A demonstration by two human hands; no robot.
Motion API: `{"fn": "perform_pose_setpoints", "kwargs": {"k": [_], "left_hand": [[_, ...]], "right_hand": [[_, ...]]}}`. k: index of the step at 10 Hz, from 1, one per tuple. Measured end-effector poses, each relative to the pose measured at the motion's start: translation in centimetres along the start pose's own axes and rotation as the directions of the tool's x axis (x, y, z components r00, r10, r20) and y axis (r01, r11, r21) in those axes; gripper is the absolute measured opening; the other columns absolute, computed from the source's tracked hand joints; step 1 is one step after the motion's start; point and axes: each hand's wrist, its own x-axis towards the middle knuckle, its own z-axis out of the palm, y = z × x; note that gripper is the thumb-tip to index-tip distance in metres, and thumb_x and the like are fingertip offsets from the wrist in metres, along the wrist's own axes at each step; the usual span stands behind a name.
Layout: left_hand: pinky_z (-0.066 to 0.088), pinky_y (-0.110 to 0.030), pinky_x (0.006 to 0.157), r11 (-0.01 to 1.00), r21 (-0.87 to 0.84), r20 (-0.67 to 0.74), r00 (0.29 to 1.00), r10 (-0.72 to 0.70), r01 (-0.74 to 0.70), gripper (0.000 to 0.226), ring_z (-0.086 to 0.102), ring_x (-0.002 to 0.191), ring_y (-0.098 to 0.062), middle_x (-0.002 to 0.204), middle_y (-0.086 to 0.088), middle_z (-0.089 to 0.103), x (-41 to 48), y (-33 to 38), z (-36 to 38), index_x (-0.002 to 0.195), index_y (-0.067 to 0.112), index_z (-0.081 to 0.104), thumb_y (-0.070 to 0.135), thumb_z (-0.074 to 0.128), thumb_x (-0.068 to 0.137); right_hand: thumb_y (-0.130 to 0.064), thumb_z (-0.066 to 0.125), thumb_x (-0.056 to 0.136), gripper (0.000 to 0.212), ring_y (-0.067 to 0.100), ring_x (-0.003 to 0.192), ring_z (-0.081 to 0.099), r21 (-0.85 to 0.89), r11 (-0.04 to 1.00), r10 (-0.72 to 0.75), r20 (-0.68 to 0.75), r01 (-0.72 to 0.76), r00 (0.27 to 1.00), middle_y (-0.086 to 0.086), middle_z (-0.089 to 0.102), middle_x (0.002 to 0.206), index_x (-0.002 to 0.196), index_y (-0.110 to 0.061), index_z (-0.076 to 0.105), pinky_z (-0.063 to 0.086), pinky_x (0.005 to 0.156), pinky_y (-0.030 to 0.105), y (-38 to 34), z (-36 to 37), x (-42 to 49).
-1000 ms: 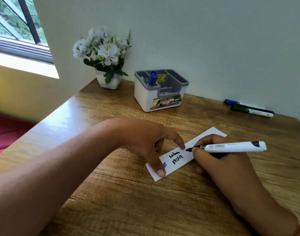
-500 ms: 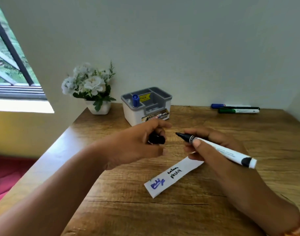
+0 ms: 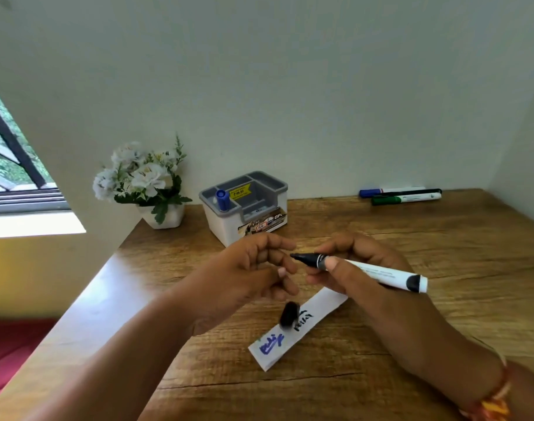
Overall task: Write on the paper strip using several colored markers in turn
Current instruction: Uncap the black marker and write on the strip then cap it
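The white paper strip (image 3: 326, 305) lies slantwise on the wooden table (image 3: 441, 314), with blue writing at its near end and black writing in the middle. My right hand (image 3: 366, 250) is raised above it and holds the uncapped black marker (image 3: 378, 273), tip pointing left. My left hand (image 3: 247, 268) hovers just left of the tip, fingers loosely curled and holding nothing. The black cap (image 3: 289, 313) shows as a blur at the strip's edge, below my left hand. I cannot tell whether it is resting or in the air.
A white and grey organiser (image 3: 247, 214) with a blue marker (image 3: 221, 199) standing in it sits behind my hands. A white flower pot (image 3: 162, 217) stands at the back left. Blue, black and green markers (image 3: 407, 198) lie along the back wall. The table's edge runs down the left.
A second ago I was writing on the strip while my left hand pressed it down. Both hands then rose, the left holding the cap. The cap has now left my left hand and dropped towards the strip.
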Motion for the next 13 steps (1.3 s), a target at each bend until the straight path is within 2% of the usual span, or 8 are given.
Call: {"fn": "perform_pose_setpoints", "kwargs": {"k": [2, 5, 6, 7, 8, 9, 11, 13], "left_hand": [[0.055, -0.023, 0.071, 0.911, 0.393, -0.003, 0.991, -0.136, 0.126, 0.017, 0.068, 0.078, -0.01, 0.098, -0.009, 0.071, 0.0, 0.2, -0.6, 0.11, 0.016, 0.066, 0.008, 0.055, 0.099], [0.049, -0.016, 0.067, 0.632, 0.736, 0.44, 0.881, -0.176, -0.241, 0.049, 0.064, 0.083, -0.005, 0.096, 0.014, 0.068, -3.4, 4.0, 2.3, 0.109, 0.039, 0.068, 0.033, 0.09, 0.066], [0.052, -0.019, 0.07, 0.805, 0.565, 0.374, 0.926, -0.054, -0.182, 0.044, 0.065, 0.086, -0.007, 0.097, 0.014, 0.068, -7.3, -12.1, 17.6, 0.109, 0.037, 0.069, 0.03, 0.089, 0.069], [0.055, -0.022, 0.073, 0.778, 0.536, 0.507, 0.862, 0.012, -0.327, 0.04, 0.066, 0.089, -0.009, 0.099, 0.014, 0.068, -10.2, -12.8, 14.6, 0.108, 0.034, 0.071, 0.028, 0.087, 0.072], [0.057, -0.026, 0.076, 0.827, 0.434, 0.471, 0.873, 0.129, -0.357, 0.035, 0.067, 0.092, -0.011, 0.102, 0.013, 0.067, -9.6, -9.6, 11.0, 0.107, 0.031, 0.072, 0.025, 0.086, 0.074], [0.057, -0.028, 0.078, 0.714, 0.578, 0.494, 0.866, 0.081, -0.396, 0.027, 0.065, 0.095, -0.01, 0.104, 0.016, 0.065, -3.0, 2.7, 5.2, 0.104, 0.029, 0.074, 0.028, 0.083, 0.078], [0.057, -0.031, 0.084, 0.927, 0.272, 0.035, 0.965, 0.261, -0.26, 0.037, 0.071, 0.099, -0.019, 0.104, -0.008, 0.075, -1.8, 1.8, 0.8, 0.108, 0.02, 0.073, 0.001, 0.075, 0.077], [0.057, -0.029, 0.088, 0.948, 0.282, -0.147, 0.969, 0.196, -0.149, 0.04, 0.073, 0.101, -0.018, 0.103, -0.006, 0.076, -0.5, 0.7, -0.5, 0.114, 0.013, 0.065, -0.01, 0.071, 0.082]], "right_hand": [[-0.016, 0.063, 0.094, 0.016, 0.015, 0.089, 0.078, -0.044, 0.995, 0.091, -0.053, -0.093, 0.994, -0.002, 0.081, 0.092, 0.089, -0.026, 0.074, 0.061, 0.086, 0.046, 0.6, 0.1, 0.2], [-0.018, 0.064, 0.093, 0.01, -0.001, 0.076, 0.075, -0.094, 0.991, 0.082, -0.101, -0.091, 0.992, -0.011, 0.079, 0.084, 0.093, -0.021, 0.074, 0.056, 0.063, 0.011, 1.0, 0.6, 0.4], [-0.019, 0.064, 0.093, 0.01, 0.006, 0.08, 0.077, -0.063, 0.99, 0.122, -0.112, -0.129, 0.986, -0.005, 0.081, 0.084, 0.09, -0.024, 0.072, 0.061, 0.069, 0.018, 1.3, 0.7, 0.5], [-0.019, 0.063, 0.094, 0.011, 0.009, 0.08, 0.078, -0.046, 0.988, 0.14, -0.115, -0.146, 0.984, -0.001, 0.08, 0.084, 0.088, -0.025, 0.07, 0.062, 0.073, 0.022, 1.5, 0.7, 0.5], [-0.017, 0.062, 0.094, 0.011, 0.012, 0.081, 0.078, -0.055, 0.988, 0.141, -0.1, -0.147, 0.985, 0.002, 0.08, 0.087, 0.089, -0.022, 0.071, 0.063, 0.074, 0.024, 1.3, 0.6, 0.4], [-0.017, 0.061, 0.094, 0.011, 0.013, 0.082, 0.077, -0.062, 0.988, 0.137, -0.1, -0.143, 0.986, 0.004, 0.079, 0.088, 0.094, -0.019, 0.072, 0.063, 0.073, 0.024, 1.2, 0.3, 0.1], [-0.026, 0.062, 0.094, 0.013, 0.007, 0.08, 0.076, -0.038, 0.987, 0.152, -0.108, -0.157, 0.982, -0.003, 0.079, 0.084, 0.093, -0.021, 0.074, 0.06, 0.078, 0.029, 1.2, 0.0, 0.2], [-0.023, 0.062, 0.094, 0.013, 0.013, 0.085, 0.078, 0.067, 0.986, 0.16, -0.1, -0.154, 0.982, -0.001, 0.081, 0.087, 0.09, -0.021, 0.075, 0.062, 0.082, 0.038, 1.1, 0.1, 0.2]]}}
